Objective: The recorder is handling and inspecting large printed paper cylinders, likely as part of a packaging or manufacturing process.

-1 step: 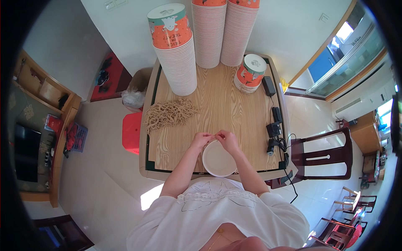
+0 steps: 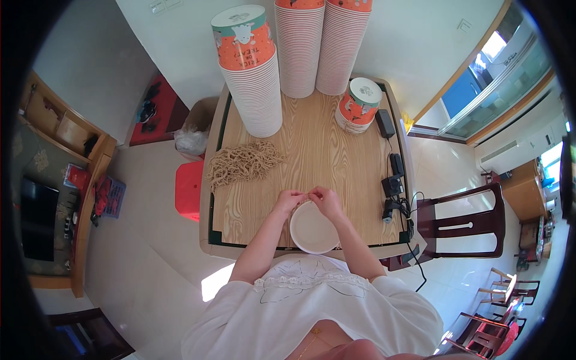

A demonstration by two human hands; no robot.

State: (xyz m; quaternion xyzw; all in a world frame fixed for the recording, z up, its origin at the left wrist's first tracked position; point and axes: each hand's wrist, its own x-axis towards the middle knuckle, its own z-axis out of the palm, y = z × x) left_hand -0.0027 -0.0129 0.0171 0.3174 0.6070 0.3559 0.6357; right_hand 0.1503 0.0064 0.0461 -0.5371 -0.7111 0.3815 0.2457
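Single head-worn fisheye view, looking steeply down from above the person's own chest. It faces forward over the wooden table, whose near edge sits just above the white shirt. Both forearms enter from the lower edge. The far wall closes the top; floor and a dark chair curve along the right rim. No second view overlaps.
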